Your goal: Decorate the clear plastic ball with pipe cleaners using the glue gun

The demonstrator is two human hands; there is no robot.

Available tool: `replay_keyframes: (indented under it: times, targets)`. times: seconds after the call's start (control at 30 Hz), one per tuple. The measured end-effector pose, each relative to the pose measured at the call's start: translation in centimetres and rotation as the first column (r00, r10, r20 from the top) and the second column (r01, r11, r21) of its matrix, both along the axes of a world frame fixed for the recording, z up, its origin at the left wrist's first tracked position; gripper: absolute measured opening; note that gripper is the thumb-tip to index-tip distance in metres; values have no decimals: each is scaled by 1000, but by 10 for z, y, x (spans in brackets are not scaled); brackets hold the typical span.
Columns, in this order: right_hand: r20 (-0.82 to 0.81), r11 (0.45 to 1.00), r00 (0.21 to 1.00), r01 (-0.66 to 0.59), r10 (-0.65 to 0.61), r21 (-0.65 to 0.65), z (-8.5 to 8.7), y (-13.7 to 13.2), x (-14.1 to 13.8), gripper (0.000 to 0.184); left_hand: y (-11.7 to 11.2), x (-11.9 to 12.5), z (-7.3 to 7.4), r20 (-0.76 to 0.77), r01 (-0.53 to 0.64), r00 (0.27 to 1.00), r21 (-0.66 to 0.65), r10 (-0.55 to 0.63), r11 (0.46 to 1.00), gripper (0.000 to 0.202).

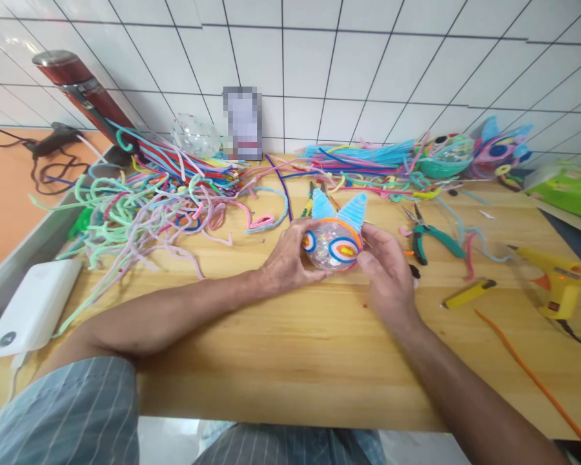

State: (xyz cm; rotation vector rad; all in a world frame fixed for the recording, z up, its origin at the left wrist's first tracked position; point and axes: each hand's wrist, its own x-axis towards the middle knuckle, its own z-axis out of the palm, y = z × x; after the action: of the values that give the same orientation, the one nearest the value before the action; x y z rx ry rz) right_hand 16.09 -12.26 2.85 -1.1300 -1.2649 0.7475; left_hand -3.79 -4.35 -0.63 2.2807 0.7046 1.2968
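Observation:
Between my hands is a clear ball with glittery bits showing through it. It bears two blue pipe-cleaner ears, an orange band over the top, and ringed eyes in blue, white, orange and yellow. My left hand wraps its left side, thumb underneath. At its right edge my right hand has thumb and fingers closed, with the fingertips partly hidden behind the ball. Just beyond the ears lie yellow-handled pliers, partly covered. Teal-handled pliers rest open to the right of my right hand.
Loose pipe cleaners heap at the left, with bundles along the wall. A yellow glue gun, a yellow cutter and an orange pipe cleaner lie right. A white power bank and red flask stand left.

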Motion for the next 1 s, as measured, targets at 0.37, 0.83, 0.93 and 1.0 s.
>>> replay_keyframes:
  times: [0.37, 0.83, 0.93, 1.0]
  targets:
    - [-63, 993, 998, -30, 23, -118, -7, 7, 5, 52, -4, 1, 3, -84, -30, 996, -24, 28, 999, 94]
    - [-24, 988, 998, -65, 62, -140, -4, 5, 8, 47, -3, -1, -1, -149, -9, 989, 13, 11, 1000, 101]
    - [7, 990, 998, -64, 65, -128, -7, 5, 9, 46, -3, -1, 0, -154, -10, 988, 31, 15, 999, 100]
    - [14, 990, 998, -60, 62, -126, -7, 5, 8, 46, -3, -1, 0, -158, -6, 987, 31, 11, 999, 96]
